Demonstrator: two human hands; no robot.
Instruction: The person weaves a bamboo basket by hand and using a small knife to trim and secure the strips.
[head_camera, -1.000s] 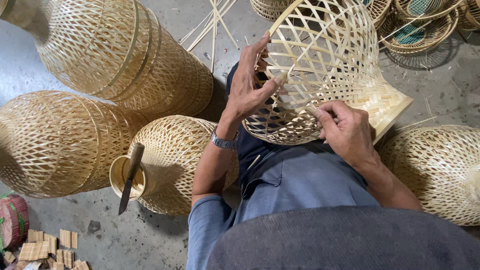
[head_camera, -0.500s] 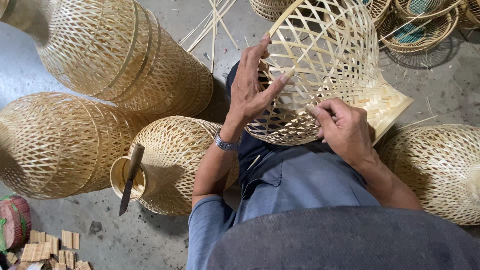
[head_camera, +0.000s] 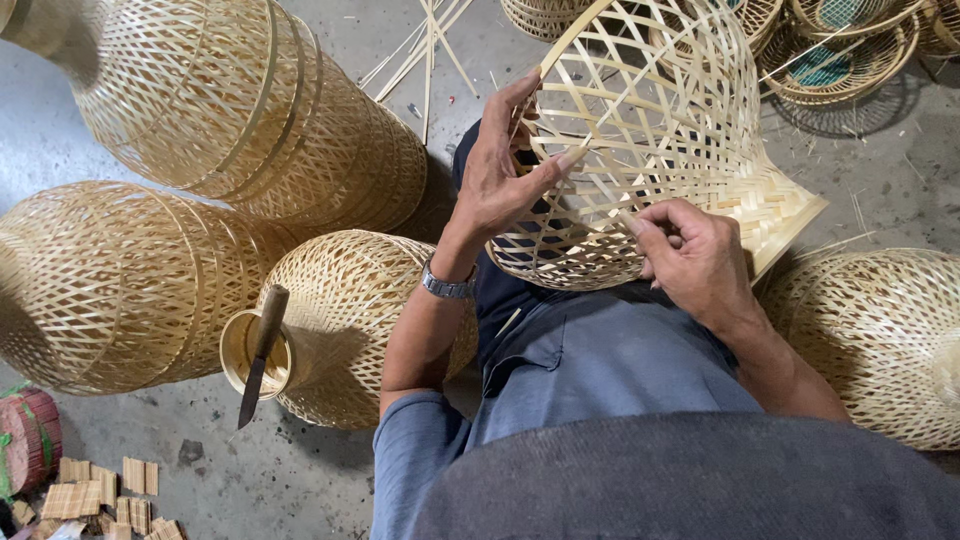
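Your left hand (head_camera: 497, 180) at nine o'clock and right hand (head_camera: 693, 258) at five o'clock each pinch the pale open-weave bamboo basket (head_camera: 650, 130), likely light, springy, crushable, so grip crossings

Finished woven lampshades (head_camera: 250, 120) crowd the floor (a knife (head_camera: 258, 350) rests across one), with loose bamboo strips (head_camera: 425, 45).

Weaving workshop, bamboo baskets (head_camera: 120, 280) (concrete floor (head_camera: 180, 460))
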